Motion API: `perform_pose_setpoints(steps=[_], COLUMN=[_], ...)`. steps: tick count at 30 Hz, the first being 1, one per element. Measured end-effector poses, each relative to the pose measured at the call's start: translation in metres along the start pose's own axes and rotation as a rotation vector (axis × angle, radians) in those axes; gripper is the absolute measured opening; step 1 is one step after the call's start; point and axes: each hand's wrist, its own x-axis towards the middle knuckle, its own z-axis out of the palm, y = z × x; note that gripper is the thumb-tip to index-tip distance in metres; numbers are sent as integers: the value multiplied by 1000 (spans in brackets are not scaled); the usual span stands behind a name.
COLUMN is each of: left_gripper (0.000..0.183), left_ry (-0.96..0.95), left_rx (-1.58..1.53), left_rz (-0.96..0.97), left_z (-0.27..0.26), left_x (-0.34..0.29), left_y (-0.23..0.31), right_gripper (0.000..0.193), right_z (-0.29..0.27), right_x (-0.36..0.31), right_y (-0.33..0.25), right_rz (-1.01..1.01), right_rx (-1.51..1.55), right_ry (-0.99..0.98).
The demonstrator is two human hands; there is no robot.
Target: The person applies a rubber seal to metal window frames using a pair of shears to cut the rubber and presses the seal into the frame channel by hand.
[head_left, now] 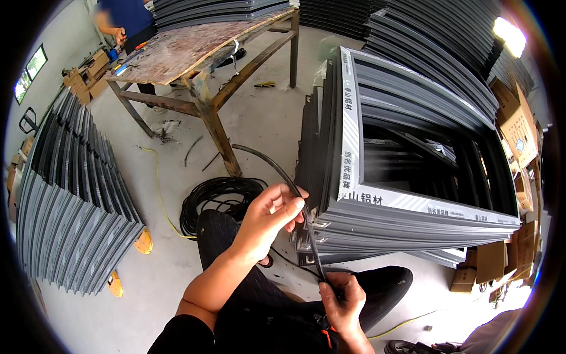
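A thin black rubber strip (314,245) runs between my two hands. My left hand (270,217) pinches it between thumb and fingers, and beyond that hand its free length curves up and left over the floor. Lower down, my right hand (345,298) is closed around the strip near my lap, its fingertips partly hidden. On the floor just left of my left hand lies a loose coil of black strip (191,206). Right beside both hands stands a stack of dark grey metal frames (389,219), the top one edged with white printed film.
A worn work table (177,56) with metal legs stands ahead, a person (132,23) in blue behind it. Stacked grey profiles (76,230) rise at left, with yellow supports (144,242) underneath. Cardboard boxes (495,262) line the right. A yellow cord (158,177) crosses the floor.
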Motion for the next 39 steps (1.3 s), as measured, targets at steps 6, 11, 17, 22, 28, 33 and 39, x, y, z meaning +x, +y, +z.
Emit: perform_pose_setpoints(steps=[6, 11, 17, 22, 28, 33, 39], left_gripper=[12, 12, 13, 13, 16, 18, 25], left_ry=[-196, -290, -270, -234, -218, -166, -366], left_rx=[502, 770, 591, 555, 565, 505, 319], left_rz=[136, 295, 113, 166, 204, 121, -328], left_z=[-18, -14, -11, -14, -9, -8, -22], left_x=[17, 24, 32, 32, 29, 31, 39], left_y=[-3, 2, -2, -10, -7, -11, -3], right_gripper=[22, 22, 23, 22, 17, 14, 14], right_z=[13, 16, 16, 18, 10, 0, 3], right_x=[3, -7, -5, -4, -9, -10, -10], right_y=[5, 10, 7, 5, 1, 1, 3], right_rz=[-111, -24, -43, -112, 141, 412, 434], right_rx=[-68, -18, -24, -25, 351, 702, 704], right_ry=[-174, -163, -134, -150, -217, -293, -348])
